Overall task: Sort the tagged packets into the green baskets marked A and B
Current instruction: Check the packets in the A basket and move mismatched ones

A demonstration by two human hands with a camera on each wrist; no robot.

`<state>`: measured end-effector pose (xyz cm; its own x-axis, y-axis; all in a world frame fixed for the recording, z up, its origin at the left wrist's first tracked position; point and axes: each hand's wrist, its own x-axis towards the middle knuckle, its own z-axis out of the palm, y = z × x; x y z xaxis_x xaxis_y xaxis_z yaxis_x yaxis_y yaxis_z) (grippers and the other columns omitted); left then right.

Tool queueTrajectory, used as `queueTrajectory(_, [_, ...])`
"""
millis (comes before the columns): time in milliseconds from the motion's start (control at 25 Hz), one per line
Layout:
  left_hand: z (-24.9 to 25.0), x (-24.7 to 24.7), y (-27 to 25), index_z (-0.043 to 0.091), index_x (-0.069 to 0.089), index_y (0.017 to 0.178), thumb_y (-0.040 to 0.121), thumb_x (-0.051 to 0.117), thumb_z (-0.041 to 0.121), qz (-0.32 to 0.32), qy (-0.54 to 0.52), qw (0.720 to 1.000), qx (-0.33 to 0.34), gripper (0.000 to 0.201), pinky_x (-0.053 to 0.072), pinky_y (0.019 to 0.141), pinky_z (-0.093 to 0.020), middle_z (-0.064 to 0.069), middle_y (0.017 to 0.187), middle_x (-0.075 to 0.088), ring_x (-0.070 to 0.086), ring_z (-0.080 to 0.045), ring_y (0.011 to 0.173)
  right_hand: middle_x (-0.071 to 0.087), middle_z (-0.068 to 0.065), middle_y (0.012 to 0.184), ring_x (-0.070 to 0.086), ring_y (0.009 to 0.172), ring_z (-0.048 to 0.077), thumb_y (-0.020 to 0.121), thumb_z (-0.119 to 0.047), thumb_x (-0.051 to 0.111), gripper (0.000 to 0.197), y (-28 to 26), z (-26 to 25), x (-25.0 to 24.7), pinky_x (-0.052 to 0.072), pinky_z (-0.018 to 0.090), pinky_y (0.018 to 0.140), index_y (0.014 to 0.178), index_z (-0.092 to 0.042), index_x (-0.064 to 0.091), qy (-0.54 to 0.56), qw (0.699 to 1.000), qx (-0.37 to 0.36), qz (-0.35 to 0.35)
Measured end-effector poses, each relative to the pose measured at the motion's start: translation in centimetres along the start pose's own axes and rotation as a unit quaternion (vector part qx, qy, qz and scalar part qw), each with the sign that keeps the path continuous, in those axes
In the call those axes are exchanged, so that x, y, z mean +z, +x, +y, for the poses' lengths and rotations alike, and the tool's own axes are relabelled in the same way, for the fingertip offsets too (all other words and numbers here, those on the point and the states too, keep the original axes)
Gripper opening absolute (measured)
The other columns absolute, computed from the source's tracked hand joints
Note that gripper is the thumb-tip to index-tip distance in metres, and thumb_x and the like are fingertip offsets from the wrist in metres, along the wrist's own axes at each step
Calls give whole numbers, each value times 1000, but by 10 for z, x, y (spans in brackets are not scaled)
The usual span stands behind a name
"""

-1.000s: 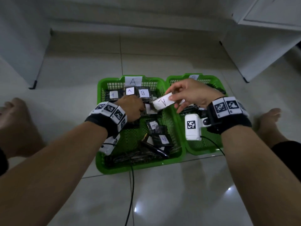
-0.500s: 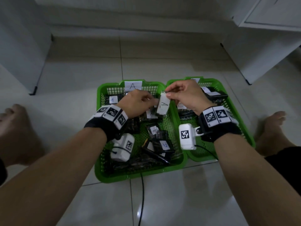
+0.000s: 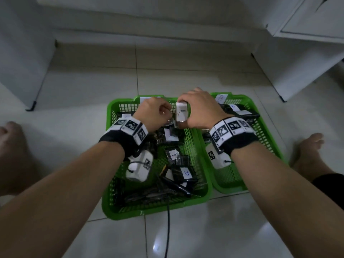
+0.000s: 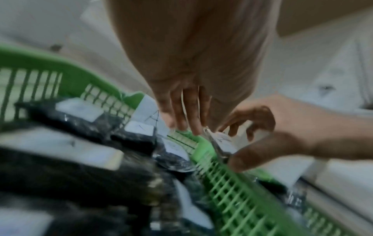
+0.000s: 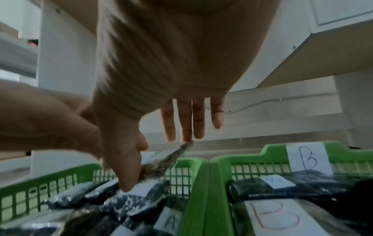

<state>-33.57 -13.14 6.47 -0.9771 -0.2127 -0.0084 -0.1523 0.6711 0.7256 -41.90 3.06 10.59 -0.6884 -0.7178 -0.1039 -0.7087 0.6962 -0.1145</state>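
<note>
Clear-wrapped, the A-tagged packet we pinch upright in our right hand hangs over basket A, beside our curled, seemingly empty left hand.

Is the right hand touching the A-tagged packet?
Touching. In the right wrist view the right hand pinches the A-tagged packet between thumb and fingertips; the head view shows its fingers wrapped around the tag.
</note>
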Motion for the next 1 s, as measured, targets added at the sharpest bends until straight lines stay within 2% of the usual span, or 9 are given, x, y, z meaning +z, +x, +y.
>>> queueTrajectory(80, [-9,-1,-4,23,68,114,77,78,30,-53,193,978,55,39,52,97,-40,2,119,66,58,-19,112,57,-3,112,44,101,16,59,-61,85,71,5,1,10,39,33,93,118,-27,64,-38,999,13,-35])
queueTrajectory(200, [-16,0,-10,24,61,126,71,83,32,-137,298,944,44,59,46,104,-44,-1,134,53,45,-24,126,49,-4,104,38,98,15,65,-54,86,52,10,-5,28,34,32,91,104,-25,66,-54,997,17,-53])
queueTrajectory(360, [-15,5,-10,25,58,130,77,78,20,-131,309,940,53,57,47,102,-40,0,138,49,45,-23,127,49,-3,105,35,98,17,72,-46,86,43,13,-9,40,35,35,94,100,-22,64,-83,995,18,-57])
queueTrajectory(520, [-15,5,-14,22,60,129,77,78,29,-130,313,939,60,56,47,100,-41,-2,136,51,46,-24,124,57,-8,101,43,100,15,73,-36,86,34,7,-14,37,35,35,95,93,-22,63,-83,996,3,-29])
queueTrajectory(600, [-14,3,-20,19,63,125,77,75,31,-106,304,943,80,50,46,100,-44,-4,132,54,47,-26,121,58,-6,96,53,98,18,74,-26,86,31,-5,-16,31,41,31,86,96,-20,65,-34,999,13,-30])
queueTrajectory(680, [-11,1,-29,15,67,115,80,70,23,-72,267,955,109,36,48,96,-43,-5,121,60,53,-26,112,61,-1,93,63,92,22,79,-11,81,24,-23,-21,28,44,31,73,99,-14,68,1,996,32,-88])
queueTrajectory(760, [-8,0,-38,15,71,102,83,64,15,-79,194,971,119,20,53,86,-35,1,100,65,59,-18,93,65,2,103,62,102,20,83,-8,77,26,-41,-27,37,46,34,84,106,-14,70,-34,985,14,-168])
queueTrajectory(840, [-4,0,-47,16,74,95,85,63,12,-139,160,971,110,16,52,80,-26,7,89,65,60,-11,82,67,-2,110,56,113,18,84,-14,76,27,-55,-34,49,34,41,102,110,-21,70,-111,972,-15,-208])
queueTrajectory(1000, [-4,3,-60,16,76,100,88,65,17,-212,143,964,75,16,50,80,-24,5,94,69,65,-11,89,67,-4,104,49,102,17,85,-21,79,19,-60,-37,50,25,46,107,103,-25,73,-85,977,-1,-197])
